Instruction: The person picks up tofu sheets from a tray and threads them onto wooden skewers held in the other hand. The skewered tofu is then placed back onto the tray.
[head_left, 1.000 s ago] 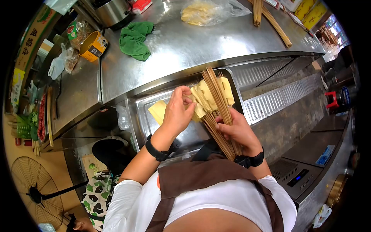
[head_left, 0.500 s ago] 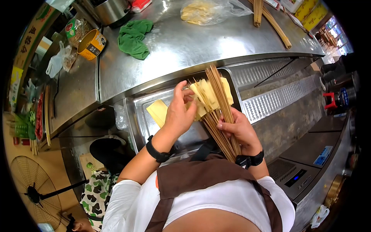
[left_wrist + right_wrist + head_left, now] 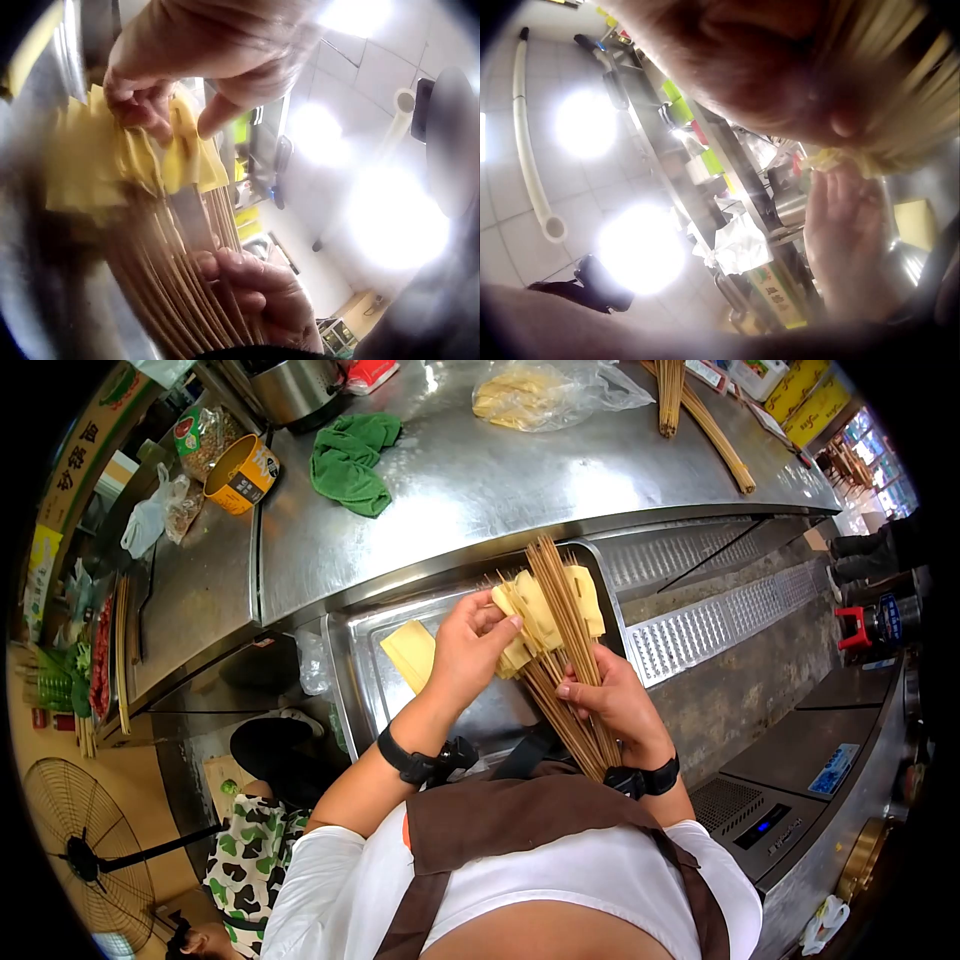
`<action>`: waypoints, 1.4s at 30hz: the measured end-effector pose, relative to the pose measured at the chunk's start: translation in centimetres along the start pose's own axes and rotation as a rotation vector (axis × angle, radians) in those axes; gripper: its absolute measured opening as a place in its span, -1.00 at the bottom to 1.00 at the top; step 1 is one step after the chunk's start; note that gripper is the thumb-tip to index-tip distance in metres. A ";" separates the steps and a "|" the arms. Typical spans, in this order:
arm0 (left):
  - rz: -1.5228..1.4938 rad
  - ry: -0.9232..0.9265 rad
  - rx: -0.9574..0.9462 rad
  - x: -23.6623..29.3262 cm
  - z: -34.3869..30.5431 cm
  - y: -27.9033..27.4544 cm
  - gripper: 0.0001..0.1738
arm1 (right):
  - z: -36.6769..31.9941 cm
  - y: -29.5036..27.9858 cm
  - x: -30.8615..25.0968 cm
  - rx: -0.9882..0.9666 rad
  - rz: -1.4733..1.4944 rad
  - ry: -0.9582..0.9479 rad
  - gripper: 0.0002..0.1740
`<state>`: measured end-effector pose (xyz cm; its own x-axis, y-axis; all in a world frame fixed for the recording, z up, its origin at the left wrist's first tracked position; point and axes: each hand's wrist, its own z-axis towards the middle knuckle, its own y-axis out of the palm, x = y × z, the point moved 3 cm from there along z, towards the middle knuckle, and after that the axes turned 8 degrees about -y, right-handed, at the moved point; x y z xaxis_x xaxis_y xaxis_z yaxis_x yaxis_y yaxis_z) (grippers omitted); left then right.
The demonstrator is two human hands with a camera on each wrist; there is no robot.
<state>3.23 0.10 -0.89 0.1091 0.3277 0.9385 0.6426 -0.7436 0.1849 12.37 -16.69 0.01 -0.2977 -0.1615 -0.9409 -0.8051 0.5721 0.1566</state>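
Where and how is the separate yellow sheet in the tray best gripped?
Probably pinch the yellow sheet by its left edge, coming from the left: that edge lies clear beside bare tray, while the left hand crowds its right side in the head view.

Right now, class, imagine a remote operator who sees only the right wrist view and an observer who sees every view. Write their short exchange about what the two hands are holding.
Operator: The right hand is a blur at the top of my view. What is it gripping?
Observer: In the head view, it grips a bundle of thin brown sticks.
Operator: I can't make out what the left hand has between thumb and fingers. What is there?
Observer: The left wrist view shows a folded yellow sheet between them.
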 end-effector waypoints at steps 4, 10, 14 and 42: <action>-0.055 -0.083 -0.034 0.2 0.2 -0.3 -0.71 | -0.1 0.0 -0.2 0.013 -0.005 -0.006 -0.83; -0.005 -0.097 -0.020 0.1 0.4 -0.6 -0.70 | -0.1 0.0 -0.2 0.026 0.027 -0.033 -0.85; -0.023 -0.090 -0.003 1.2 -0.2 0.0 -0.62 | -0.3 0.1 -0.2 0.030 -0.001 -0.022 -0.85; 0.035 -0.131 0.073 -1.4 2.0 -0.6 -0.85 | 0.2 -0.4 0.7 -0.062 -0.117 -0.177 -0.82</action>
<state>4.19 1.26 -2.86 0.2277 0.3793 0.8968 0.6898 -0.7129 0.1263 12.61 -16.87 -0.75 -0.1097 -0.0767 -0.9910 -0.8606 0.5062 0.0561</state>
